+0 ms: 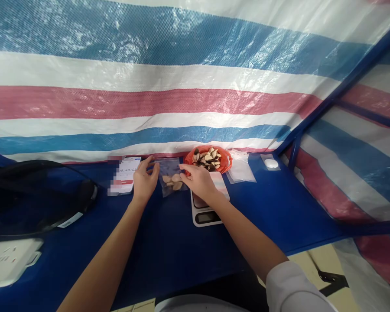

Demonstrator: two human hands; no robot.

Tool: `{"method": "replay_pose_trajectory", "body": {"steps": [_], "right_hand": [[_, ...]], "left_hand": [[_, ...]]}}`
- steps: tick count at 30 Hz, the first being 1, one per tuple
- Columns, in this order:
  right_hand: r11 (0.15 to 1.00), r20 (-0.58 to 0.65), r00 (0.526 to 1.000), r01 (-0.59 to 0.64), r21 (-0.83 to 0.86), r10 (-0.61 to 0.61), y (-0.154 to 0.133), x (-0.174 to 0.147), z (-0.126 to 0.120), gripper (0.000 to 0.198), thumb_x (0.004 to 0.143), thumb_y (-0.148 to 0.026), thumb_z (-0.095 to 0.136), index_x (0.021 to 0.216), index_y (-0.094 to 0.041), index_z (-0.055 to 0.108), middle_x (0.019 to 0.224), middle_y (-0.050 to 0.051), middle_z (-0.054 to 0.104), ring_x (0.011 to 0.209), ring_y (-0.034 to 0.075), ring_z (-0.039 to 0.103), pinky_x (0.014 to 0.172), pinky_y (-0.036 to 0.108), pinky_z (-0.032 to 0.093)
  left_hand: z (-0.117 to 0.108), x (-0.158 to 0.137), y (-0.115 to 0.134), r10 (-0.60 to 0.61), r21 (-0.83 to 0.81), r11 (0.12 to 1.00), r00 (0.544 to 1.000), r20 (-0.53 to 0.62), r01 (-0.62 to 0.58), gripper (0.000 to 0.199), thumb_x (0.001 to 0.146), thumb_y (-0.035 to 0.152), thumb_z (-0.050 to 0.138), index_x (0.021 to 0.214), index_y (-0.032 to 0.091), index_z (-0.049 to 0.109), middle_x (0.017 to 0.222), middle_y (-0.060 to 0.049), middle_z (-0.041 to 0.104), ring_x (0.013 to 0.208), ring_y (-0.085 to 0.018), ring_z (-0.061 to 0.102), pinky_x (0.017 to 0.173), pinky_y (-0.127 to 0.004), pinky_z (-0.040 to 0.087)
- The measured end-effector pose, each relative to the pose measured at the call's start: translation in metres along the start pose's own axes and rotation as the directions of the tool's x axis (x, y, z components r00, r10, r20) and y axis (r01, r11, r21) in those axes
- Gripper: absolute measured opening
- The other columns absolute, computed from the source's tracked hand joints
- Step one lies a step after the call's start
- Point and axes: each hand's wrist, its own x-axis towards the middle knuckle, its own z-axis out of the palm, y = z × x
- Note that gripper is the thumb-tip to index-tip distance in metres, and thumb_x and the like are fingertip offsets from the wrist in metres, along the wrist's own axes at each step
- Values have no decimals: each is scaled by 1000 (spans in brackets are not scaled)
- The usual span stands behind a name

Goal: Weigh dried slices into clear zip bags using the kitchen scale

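Note:
A clear zip bag (170, 169) with several pale, dried-looking slices (173, 182) in it lies flat on the blue table between my hands. My left hand (144, 181) is by the bag's upper left corner, its fingers curved and apart, with nothing visible in them. From the other side, my right hand (198, 180) reaches over a white kitchen scale (211, 219), thumb and fingers apart at the bag's right edge. Whether the fingertips touch the bag is hard to tell. My right hand and wrist cover part of the scale's plate.
Behind the scale sits a red plastic bag (226, 162) of dark-skinned pale pieces. Empty clear bags (242, 169) and a small bag with a white round item (271, 163) lie right. Left are a phone (126, 173) showing a timer, a black object (39, 195) and a power strip (11, 262).

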Motion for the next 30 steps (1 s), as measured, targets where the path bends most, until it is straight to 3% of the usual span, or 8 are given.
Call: {"method": "replay_pose_trajectory", "body": {"steps": [4, 7, 10, 15, 20, 30], "right_hand": [[933, 180, 952, 283, -224, -246, -3, -9, 7, 34, 100, -18, 50, 128, -17, 69, 129, 11, 72, 129, 25, 63, 107, 37, 52], [831, 279, 892, 438, -343, -355, 1, -11, 13, 36, 102, -17, 45, 129, -9, 67, 134, 15, 68, 132, 25, 60, 114, 37, 46], [766, 341, 859, 501, -404, -382, 6, -11, 17, 36, 103, -16, 43, 128, -5, 66, 135, 17, 67, 130, 25, 61, 114, 35, 47], [764, 361, 847, 516, -387, -389, 10, -9, 20, 37, 101, -13, 45, 132, -8, 64, 138, 18, 65, 134, 24, 58, 117, 38, 45], [775, 402, 856, 485, -405, -325, 5, -5, 21, 43, 100, -17, 47, 138, 0, 58, 143, 22, 59, 136, 30, 55, 120, 41, 41], [805, 374, 885, 427, -411, -279, 4, 2, 27, 44, 101, -18, 45, 140, 1, 56, 144, 22, 58, 139, 30, 53, 121, 41, 39]], "left_hand": [[-7, -19, 3, 269, 201, 935, 953, 139, -293, 42, 92, 43, 54, 122, 17, 69, 133, -15, 66, 123, -30, 63, 108, -46, 50], [-7, -31, -3, 274, 228, 910, 914, 299, -347, 42, 95, 44, 50, 118, 17, 72, 132, -15, 67, 125, -31, 63, 110, -47, 50], [-5, -34, -15, 234, 253, 903, 892, 386, -347, 46, 96, 45, 47, 118, 14, 72, 135, -18, 66, 128, -34, 61, 111, -50, 49], [-3, -20, -29, 245, 240, 886, 841, 482, -396, 49, 97, 49, 43, 123, 18, 70, 136, -15, 66, 131, -32, 59, 115, -53, 44], [1, -3, -36, 234, 224, 885, 804, 546, -409, 50, 99, 49, 40, 125, 18, 70, 139, -15, 64, 134, -32, 57, 119, -54, 39], [7, 16, -48, 246, 175, 895, 781, 575, -411, 62, 98, 59, 36, 125, 15, 71, 141, -16, 62, 134, -32, 57, 118, -51, 41]]}}
